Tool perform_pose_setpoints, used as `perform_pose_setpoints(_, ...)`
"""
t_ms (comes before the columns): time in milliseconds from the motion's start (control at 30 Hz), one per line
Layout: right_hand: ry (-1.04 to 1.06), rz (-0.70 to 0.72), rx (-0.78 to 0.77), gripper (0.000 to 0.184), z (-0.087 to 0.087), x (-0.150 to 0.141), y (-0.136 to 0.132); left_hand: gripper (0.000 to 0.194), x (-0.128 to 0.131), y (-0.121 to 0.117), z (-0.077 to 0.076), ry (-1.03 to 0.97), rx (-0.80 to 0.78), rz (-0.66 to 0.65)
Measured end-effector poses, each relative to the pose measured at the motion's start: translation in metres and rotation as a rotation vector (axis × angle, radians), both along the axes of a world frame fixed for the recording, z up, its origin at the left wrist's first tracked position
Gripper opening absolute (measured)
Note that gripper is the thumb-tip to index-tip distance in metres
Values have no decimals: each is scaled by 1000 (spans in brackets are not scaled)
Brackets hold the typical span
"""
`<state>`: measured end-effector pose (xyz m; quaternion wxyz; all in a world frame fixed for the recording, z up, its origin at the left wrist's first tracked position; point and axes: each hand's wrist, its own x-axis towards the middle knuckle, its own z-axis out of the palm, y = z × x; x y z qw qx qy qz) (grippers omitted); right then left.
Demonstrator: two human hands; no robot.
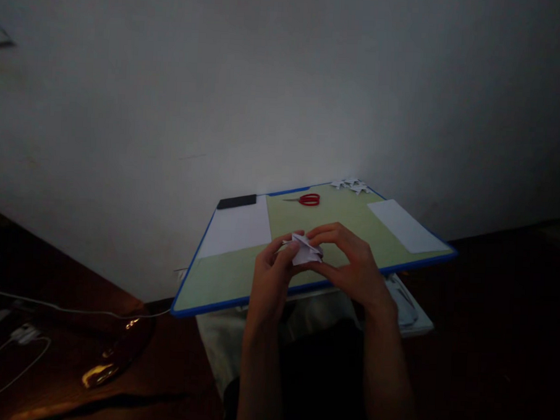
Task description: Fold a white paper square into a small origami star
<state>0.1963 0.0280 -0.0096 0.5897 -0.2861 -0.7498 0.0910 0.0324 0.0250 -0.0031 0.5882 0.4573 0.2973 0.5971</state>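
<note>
Between my two hands, above the front part of the green board, is a small piece of folded white paper (305,253). My left hand (274,267) is closed on its left side, with the thumb pressed on top. On the other side, my right hand (352,262) pinches the paper's right edge, index finger above and thumb below. Part of the paper is hidden behind the fingers. Beyond the hands, scissors (309,199) with red handles lie on the board, blades to the left. Several folded white paper pieces (353,185) sit at the far right corner.
The green board (225,282) has a blue rim and stands against a grey wall (285,86). White sheets lie at its left (239,230) and right (407,227). A dark flat object (236,201) rests at the back left. A white cable (81,311) runs at the left.
</note>
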Motion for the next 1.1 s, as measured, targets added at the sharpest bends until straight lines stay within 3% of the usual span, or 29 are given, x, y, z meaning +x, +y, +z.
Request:
perform_pose_setpoints(200,89,-85,-33,14,1,3,-3,39,-3,-2,-4,43,124,-37)
perform_pose_setpoints(400,101,-70,-43,8,6,2,-9,28,-2,-5,-1,123,336,194)
perform_pose_setpoints(500,115,-40,-38,7,9,1,-11,24,-2,-6,0,109,391,234)
perform_pose_setpoints(900,206,166,-33,19,7,1,-13,22,-3,-7,-1,49,611,155)
perform_pose_setpoints(1100,227,213,33,29,8,2,-14,28,-3,-9,-1,5,595,153)
